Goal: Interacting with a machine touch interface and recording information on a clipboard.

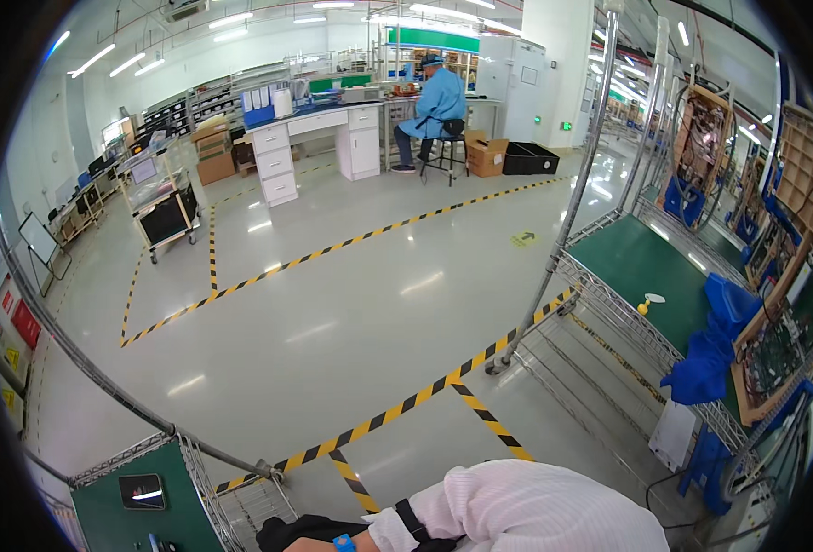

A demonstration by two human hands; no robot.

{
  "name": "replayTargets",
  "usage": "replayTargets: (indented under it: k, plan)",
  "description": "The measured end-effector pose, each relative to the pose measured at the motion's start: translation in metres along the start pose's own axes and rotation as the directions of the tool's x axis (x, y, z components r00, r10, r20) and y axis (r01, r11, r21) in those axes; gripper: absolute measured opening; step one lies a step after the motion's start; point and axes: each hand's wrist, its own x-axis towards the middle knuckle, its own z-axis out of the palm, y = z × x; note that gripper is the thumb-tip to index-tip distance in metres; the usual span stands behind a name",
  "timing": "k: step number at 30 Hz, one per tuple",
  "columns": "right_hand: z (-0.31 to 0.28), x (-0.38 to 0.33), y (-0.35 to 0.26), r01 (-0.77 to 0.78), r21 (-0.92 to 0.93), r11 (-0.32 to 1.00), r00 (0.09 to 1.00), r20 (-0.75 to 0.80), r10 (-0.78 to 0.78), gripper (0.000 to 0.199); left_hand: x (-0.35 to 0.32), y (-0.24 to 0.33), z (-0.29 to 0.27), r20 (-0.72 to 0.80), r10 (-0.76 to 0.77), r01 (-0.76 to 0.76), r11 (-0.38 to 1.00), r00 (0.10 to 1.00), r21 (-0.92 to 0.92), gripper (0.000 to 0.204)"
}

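Observation:
At the lower edge an arm in a pale striped sleeve [526, 501] reaches leftward, apparently my right arm. It wears a black strap [412, 522] and a blue wristband [343, 543]. Only a sliver of my right hand [307, 546] shows; the frame cuts off its fingers, so what they hold is hidden. Right beside it lies something black and cloth-like [282, 531]. The nearest surface is a green-topped wire shelf [103, 515] at lower left, bearing a dark phone [142, 492] and a small dark-blue item [155, 543]. My left hand is out of view.
On the right, a green-matted wire rack [646, 262] carries blue cloths [701, 368], a yellow-and-white item [647, 304] and wooden trays of electronics [784, 359]. Metal poles [572, 212] stand alongside. Striped tape [397, 409] crosses the floor. A seated person in blue [440, 97] works far off.

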Motion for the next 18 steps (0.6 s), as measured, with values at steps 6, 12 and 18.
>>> replayTargets:
  k: [6, 12, 18]
  plan:
    - [-0.001, 0.01, 0.004, 0.009, 0.072, 0.997, 0.994, 0.105, -0.017, 0.026, -0.023, -0.024, 0.008, 0.003, -0.223, 0.215, 0.932, 0.975, -0.291, 0.019]
    - [0.002, 0.015, -0.008, -0.058, 0.102, 0.993, 0.978, 0.205, 0.036, 0.022, -0.031, -0.14, -0.005, 0.093, -0.213, 0.206, 0.606, 0.973, -0.768, 0.013]
    - [0.001, 0.015, -0.02, -0.055, 0.066, 0.996, 0.954, 0.297, 0.033, 0.02, -0.049, -0.284, -0.035, -0.508, -0.473, -0.05, 0.694, 0.72, -0.718, 0.025]
